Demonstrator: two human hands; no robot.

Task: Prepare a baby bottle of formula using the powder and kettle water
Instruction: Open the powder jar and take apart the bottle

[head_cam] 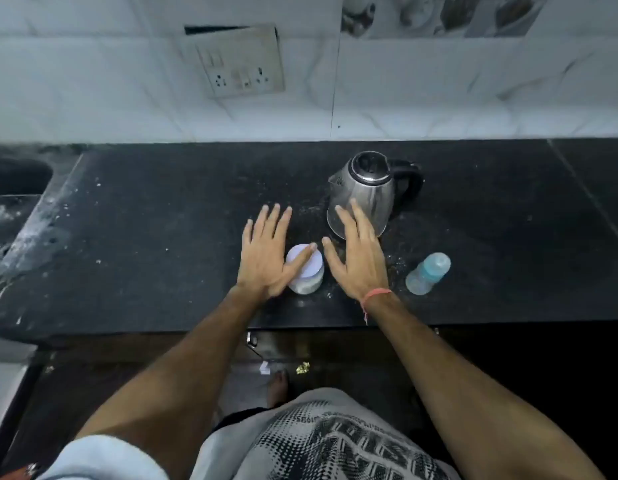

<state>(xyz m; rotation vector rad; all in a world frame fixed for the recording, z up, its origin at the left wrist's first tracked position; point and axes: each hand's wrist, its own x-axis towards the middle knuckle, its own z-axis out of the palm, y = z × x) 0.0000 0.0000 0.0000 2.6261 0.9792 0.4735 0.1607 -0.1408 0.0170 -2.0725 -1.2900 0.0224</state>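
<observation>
A small clear jar of white powder (309,277) with a white lid stands near the front of the black counter (162,237). My left hand (266,252) is held flat with fingers straight, its thumb lying across the jar's lid. My right hand (358,258) is flat too, just right of the jar, its fingertips in front of the steel kettle (364,192). The kettle stands upright with its black handle to the right. A pale blue baby bottle (427,273) with its cap on stands at the right, apart from both hands.
A sink (13,188) is set into the counter at the far left. A switch and socket panel (241,64) hangs on the tiled wall behind. White specks are scattered over the counter. The counter's front edge runs just below my wrists.
</observation>
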